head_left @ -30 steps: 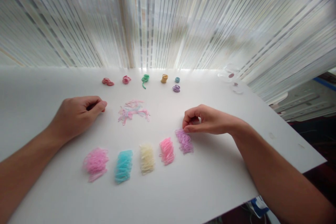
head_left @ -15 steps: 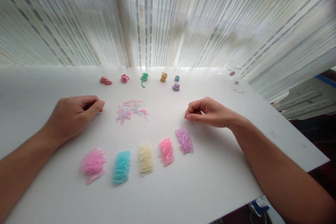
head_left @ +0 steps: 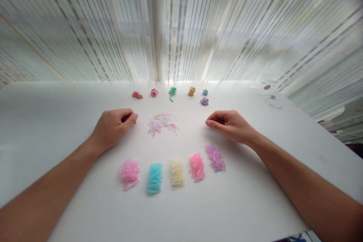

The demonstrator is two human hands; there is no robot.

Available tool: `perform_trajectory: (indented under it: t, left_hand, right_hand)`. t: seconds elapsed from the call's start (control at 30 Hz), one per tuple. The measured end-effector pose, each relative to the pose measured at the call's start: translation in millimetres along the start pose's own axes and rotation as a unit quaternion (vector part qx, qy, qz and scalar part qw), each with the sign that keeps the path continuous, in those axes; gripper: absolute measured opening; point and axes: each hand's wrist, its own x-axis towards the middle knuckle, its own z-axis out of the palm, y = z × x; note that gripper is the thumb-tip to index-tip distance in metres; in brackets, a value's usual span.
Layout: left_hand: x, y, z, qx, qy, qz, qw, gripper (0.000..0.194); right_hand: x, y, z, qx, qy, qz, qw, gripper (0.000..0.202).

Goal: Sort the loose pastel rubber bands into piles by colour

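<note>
Resting curled on the white table is my left hand, just left of a loose pile of mixed pastel bands. On the other side of that pile, my right hand has its thumb and fingers pressed together. Nothing shows in either hand. Nearer the camera lie separate piles of small bands: light pink, turquoise, pale yellow, bright pink and purple. The purple pile is closest to my right hand.
Along the back sit coiled items: red, pink, green, gold, blue and purple. Clear discs lie at the back right. Behind the table hangs a striped curtain.
The camera view has shifted, so the table items appear further right. Relative to the piles, my right hand has moved slightly left, closer to the mixed bands. Both hands remain closed.
</note>
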Motion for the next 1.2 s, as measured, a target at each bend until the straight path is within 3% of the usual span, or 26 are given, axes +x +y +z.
perform_trajectory:
  t: [0.3,0.5,0.63,0.87,1.2]
  left_hand:
    - [-0.5,-1.6,3.7,-0.014,0.003,-0.003,1.0,0.041]
    - [-1.6,-2.6,4.7,-0.02,0.001,-0.003,1.0,0.041]
    - [-2.8,-2.8,4.5,-0.018,0.001,0.001,1.0,0.041]
    - [-4.0,-0.9,3.0,-0.012,0.002,-0.003,1.0,0.041]
    - [-3.5,-0.3,2.3,-0.011,0.007,0.0,1.0,0.04]
  right_hand:
    - [41.6,-41.5,36.0,-0.077,-0.089,-0.032,0.993,0.028]
    - [53.9,-45.9,63.2,-0.078,-0.078,-0.066,0.992,0.018]
    - [51.4,-35.9,67.7,-0.075,-0.052,-0.109,0.99,0.009]
    - [48.1,-28.1,68.7,-0.045,-0.024,-0.15,0.987,0.011]
    - [45.9,-30.8,68.7,0.034,0.023,-0.117,0.992,0.007]
